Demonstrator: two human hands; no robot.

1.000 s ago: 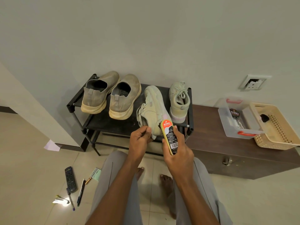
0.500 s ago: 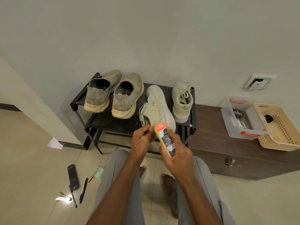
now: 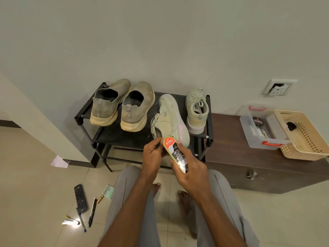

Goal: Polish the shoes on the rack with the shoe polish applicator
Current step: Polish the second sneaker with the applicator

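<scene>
Right hand [image 3: 191, 172] wrapped around the shoe polish applicator [image 3: 175, 154], left hand [image 3: 153, 154] pinching the heel of a pale green sneaker [image 3: 170, 116] tipped sideways on the black rack [image 3: 110, 138], beside three more shoes.

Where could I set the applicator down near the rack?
Bare cabinet top lies between the rack and the clear box. The rack's front strip before the slip-on shoes is bare. Crowded: the rack's right end around the tipped sneaker and upright sneaker.
</scene>
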